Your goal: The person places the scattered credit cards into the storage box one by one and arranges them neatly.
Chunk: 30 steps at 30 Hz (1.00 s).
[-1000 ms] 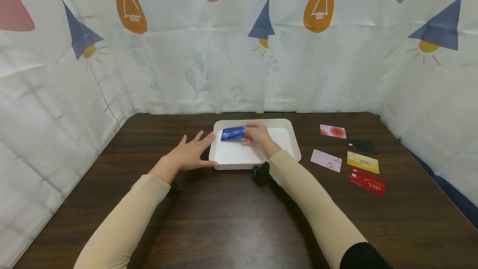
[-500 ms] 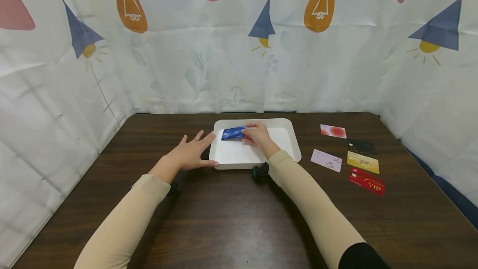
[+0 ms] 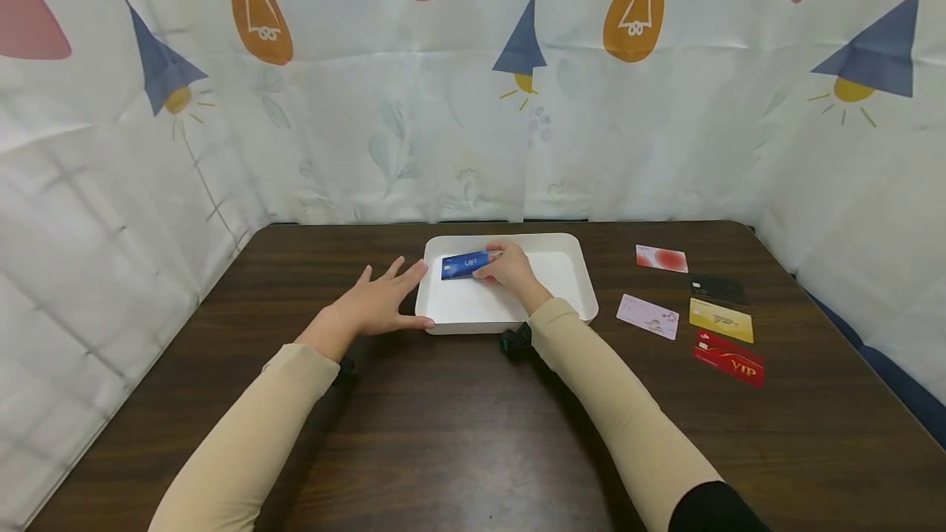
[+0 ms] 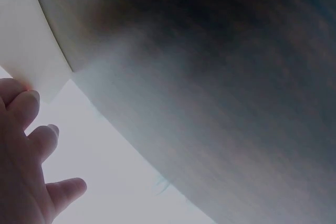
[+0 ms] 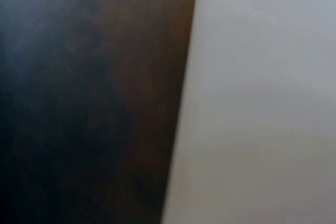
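A blue VIP card (image 3: 461,265) is over the left half of a white tray (image 3: 473,329) in the head view. My right hand (image 3: 513,273) pinches the card's right end between thumb and fingers. My left hand (image 3: 373,306) has its fingers spread and touches the tray's left side, the thumb at the near left corner. In the left wrist view the fingers (image 4: 44,140) of that hand show beside the tray wall (image 4: 31,35). The right wrist view holds only the tray wall (image 5: 252,103) and the table; the right hand and card are out of it.
To the tray's right lie several cards on the brown table (image 3: 443,433): a pink-and-red card (image 3: 661,259), a lilac card (image 3: 648,316), a black card (image 3: 717,290), a gold card (image 3: 721,320) and a red VIP card (image 3: 729,358). A patterned curtain (image 3: 458,138) stands behind.
My right hand's fingers have shifted slightly on the blue card, and the card has turned a little and moved slightly right. The left hand keeps its place at the tray.
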Each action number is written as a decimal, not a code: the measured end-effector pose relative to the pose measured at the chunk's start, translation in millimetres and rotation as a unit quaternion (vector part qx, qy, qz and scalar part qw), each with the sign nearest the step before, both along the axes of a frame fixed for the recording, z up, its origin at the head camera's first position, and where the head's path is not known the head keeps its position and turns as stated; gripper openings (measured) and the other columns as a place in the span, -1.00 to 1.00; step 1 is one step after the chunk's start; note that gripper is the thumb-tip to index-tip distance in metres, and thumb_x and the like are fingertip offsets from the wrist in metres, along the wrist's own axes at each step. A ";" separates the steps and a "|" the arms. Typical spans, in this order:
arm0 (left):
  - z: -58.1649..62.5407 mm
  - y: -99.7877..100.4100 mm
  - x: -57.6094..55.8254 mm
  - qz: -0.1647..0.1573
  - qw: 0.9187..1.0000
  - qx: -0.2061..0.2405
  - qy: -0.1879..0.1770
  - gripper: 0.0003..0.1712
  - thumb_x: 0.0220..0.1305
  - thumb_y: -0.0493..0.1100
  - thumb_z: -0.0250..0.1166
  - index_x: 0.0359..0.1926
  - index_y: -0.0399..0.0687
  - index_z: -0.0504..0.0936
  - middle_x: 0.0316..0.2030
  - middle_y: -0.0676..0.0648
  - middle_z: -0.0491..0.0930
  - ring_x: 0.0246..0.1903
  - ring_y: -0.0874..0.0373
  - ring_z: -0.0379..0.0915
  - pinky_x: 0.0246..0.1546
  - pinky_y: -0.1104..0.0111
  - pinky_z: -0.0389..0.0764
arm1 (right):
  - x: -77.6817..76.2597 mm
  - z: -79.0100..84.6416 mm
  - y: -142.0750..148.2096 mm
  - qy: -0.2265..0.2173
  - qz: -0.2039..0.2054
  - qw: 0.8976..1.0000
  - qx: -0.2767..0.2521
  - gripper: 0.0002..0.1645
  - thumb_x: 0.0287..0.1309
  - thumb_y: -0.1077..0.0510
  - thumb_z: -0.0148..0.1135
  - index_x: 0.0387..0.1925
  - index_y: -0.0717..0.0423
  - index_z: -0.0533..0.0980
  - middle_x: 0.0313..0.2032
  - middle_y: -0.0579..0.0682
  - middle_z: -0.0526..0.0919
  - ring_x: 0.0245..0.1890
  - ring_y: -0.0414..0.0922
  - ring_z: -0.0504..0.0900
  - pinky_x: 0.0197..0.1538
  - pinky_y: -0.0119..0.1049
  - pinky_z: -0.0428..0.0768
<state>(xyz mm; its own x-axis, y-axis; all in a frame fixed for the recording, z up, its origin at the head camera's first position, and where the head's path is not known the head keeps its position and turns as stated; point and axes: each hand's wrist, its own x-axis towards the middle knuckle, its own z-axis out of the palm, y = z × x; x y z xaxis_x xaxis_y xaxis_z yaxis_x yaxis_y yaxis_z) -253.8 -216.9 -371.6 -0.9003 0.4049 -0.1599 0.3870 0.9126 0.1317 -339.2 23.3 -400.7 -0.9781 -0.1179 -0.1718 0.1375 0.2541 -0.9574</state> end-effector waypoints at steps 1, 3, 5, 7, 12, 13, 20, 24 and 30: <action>-0.1 0.0 0.0 0.000 1.000 0.000 0.001 0.28 0.23 0.57 0.17 0.66 -0.05 -0.09 0.61 -0.12 -0.07 0.58 -0.18 -0.30 0.41 -0.38 -0.25 | 0.0 0.2 0.1 0.003 0.000 1.000 0.009 -0.27 0.09 0.47 0.46 0.32 0.30 0.46 0.03 0.24 0.61 -0.20 -0.09 0.59 -0.25 -0.43 0.67; -0.1 0.1 0.2 0.000 1.000 0.000 0.002 0.27 0.23 0.57 0.17 0.66 -0.06 -0.09 0.61 -0.12 -0.06 0.58 -0.18 -0.29 0.41 -0.38 -0.24 | 0.0 0.3 0.4 0.008 0.001 1.000 0.026 -0.28 0.09 0.44 0.47 0.31 0.29 0.48 0.01 0.24 0.62 -0.28 -0.12 0.59 -0.28 -0.45 0.66; -0.1 -0.4 0.2 0.000 1.000 -0.002 0.002 0.27 0.23 0.56 0.18 0.66 -0.06 -0.08 0.61 -0.12 -0.06 0.58 -0.18 -0.29 0.41 -0.37 -0.24 | -0.1 0.4 0.5 0.007 0.002 0.999 0.033 -0.29 0.10 0.41 0.48 0.31 0.28 0.48 0.02 0.24 0.63 -0.34 -0.16 0.59 -0.30 -0.46 0.64; 0.3 -0.1 0.4 -0.002 1.000 -0.002 0.003 0.27 0.23 0.56 0.18 0.65 -0.07 -0.08 0.61 -0.13 -0.05 0.58 -0.19 -0.28 0.40 -0.38 -0.24 | -0.4 0.2 0.8 0.006 0.001 0.999 0.041 -0.28 0.11 0.38 0.50 0.32 0.26 0.48 0.04 0.23 0.63 -0.38 -0.18 0.59 -0.32 -0.48 0.62; 1.7 1.2 0.4 -0.007 1.000 0.000 0.003 0.27 0.24 0.57 0.17 0.65 -0.09 -0.07 0.60 -0.15 -0.04 0.58 -0.21 -0.28 0.39 -0.40 -0.21 | -1.8 -0.9 1.8 0.014 0.003 0.997 0.080 -0.28 0.11 0.28 0.54 0.31 0.21 0.49 0.03 0.21 0.64 -0.46 -0.22 0.57 -0.38 -0.47 0.55; 1.9 1.1 0.3 -0.006 1.000 -0.002 0.002 0.27 0.24 0.57 0.16 0.65 -0.08 -0.08 0.60 -0.14 -0.04 0.58 -0.20 -0.28 0.40 -0.39 -0.21 | -2.2 -0.9 2.0 0.016 0.005 0.996 0.087 -0.28 0.11 0.26 0.55 0.31 0.20 0.49 0.00 0.20 0.65 -0.48 -0.22 0.56 -0.39 -0.46 0.54; 2.2 1.4 0.7 -0.003 1.000 -0.003 0.002 0.27 0.24 0.56 0.18 0.66 -0.07 -0.08 0.60 -0.13 -0.04 0.58 -0.18 -0.30 0.40 -0.38 -0.24 | -8.1 -2.4 1.7 0.012 0.017 0.991 0.135 -0.27 0.09 0.20 0.58 0.30 0.14 0.50 -0.36 0.09 0.65 -0.62 -0.20 0.50 -0.48 -0.41 0.48; 3.1 1.7 1.3 -0.003 1.000 -0.001 0.001 0.26 0.24 0.55 0.19 0.65 -0.09 -0.07 0.60 -0.15 -0.04 0.58 -0.19 -0.29 0.40 -0.39 -0.25 | -10.7 -3.9 1.3 0.012 0.022 0.988 0.152 -0.28 0.09 0.17 0.58 0.28 0.11 0.50 -0.42 0.04 0.62 -0.63 -0.20 0.50 -0.47 -0.40 0.47; 3.9 1.7 2.4 -0.002 1.000 -0.004 0.002 0.24 0.27 0.53 0.19 0.65 -0.10 -0.07 0.60 -0.16 -0.04 0.58 -0.20 -0.28 0.39 -0.40 -0.23 | -8.3 -4.2 1.2 0.033 0.025 0.986 0.164 -0.31 0.09 0.16 0.59 0.26 0.14 0.53 -0.11 0.12 0.65 -0.59 -0.22 0.51 -0.41 -0.42 0.48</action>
<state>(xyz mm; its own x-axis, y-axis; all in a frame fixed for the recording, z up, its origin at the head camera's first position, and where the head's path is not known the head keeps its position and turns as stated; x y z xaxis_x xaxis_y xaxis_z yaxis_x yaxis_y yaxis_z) -251.4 -215.3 -367.7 -0.8990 0.4075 -0.1608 0.3915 0.9120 0.1223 -347.5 24.5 -404.9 -0.9829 -0.1147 -0.1442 0.0568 0.5561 -0.8292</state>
